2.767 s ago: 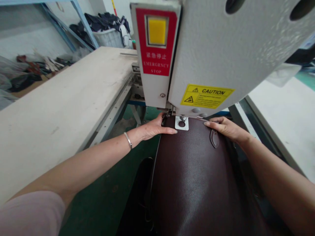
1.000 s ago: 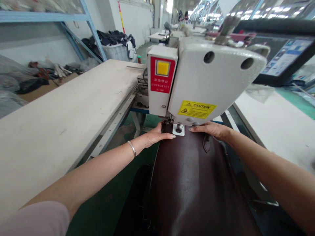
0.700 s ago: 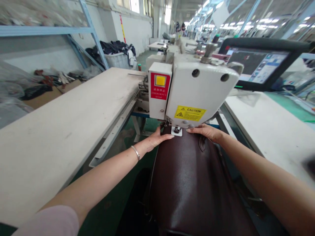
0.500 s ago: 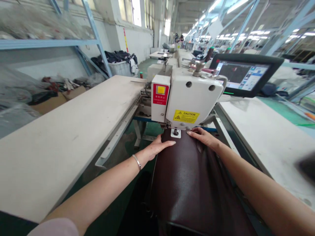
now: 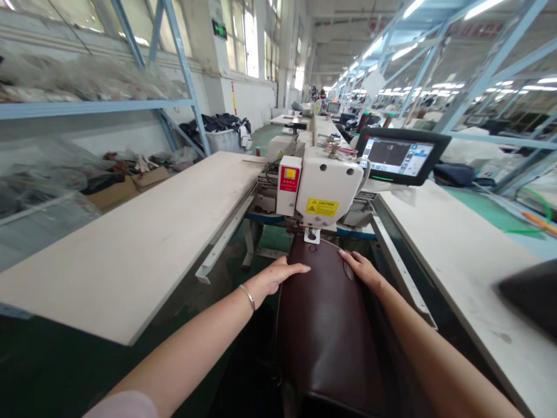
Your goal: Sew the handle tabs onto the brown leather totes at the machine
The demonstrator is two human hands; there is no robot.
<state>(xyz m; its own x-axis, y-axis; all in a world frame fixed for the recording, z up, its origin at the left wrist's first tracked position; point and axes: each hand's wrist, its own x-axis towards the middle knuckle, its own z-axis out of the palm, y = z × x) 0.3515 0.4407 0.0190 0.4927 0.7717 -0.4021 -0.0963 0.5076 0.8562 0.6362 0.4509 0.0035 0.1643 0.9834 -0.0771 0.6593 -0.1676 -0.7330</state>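
Observation:
A dark brown leather bag [image 5: 324, 325] lies lengthwise in front of me, its far end at the head of a white sewing machine [image 5: 324, 186]. A small white presser plate [image 5: 311, 235] sits at that far end, and a round mark [image 5: 312, 248] shows on the leather just on my side of it. My left hand [image 5: 281, 274] grips the left edge, thumb on top and fingers hidden below. On the right edge, my right hand [image 5: 359, 267] holds the leather beside a small loop [image 5: 348, 270], thumb uppermost and fingers partly hidden.
Pale tabletops flank the machine at left [image 5: 152, 238] and right [image 5: 456, 261]. A lit screen [image 5: 398, 155] stands behind on the right, and a dark object [image 5: 533, 293] lies on the right tabletop. Metal rails [image 5: 228, 238] run along the gap. Shelving [image 5: 96, 109] with plastic-wrapped goods is at far left.
The bag has come back toward me with both hands, uncovering the round mark that the presser plate had surrounded. My view has shifted back and up, so the machine appears smaller.

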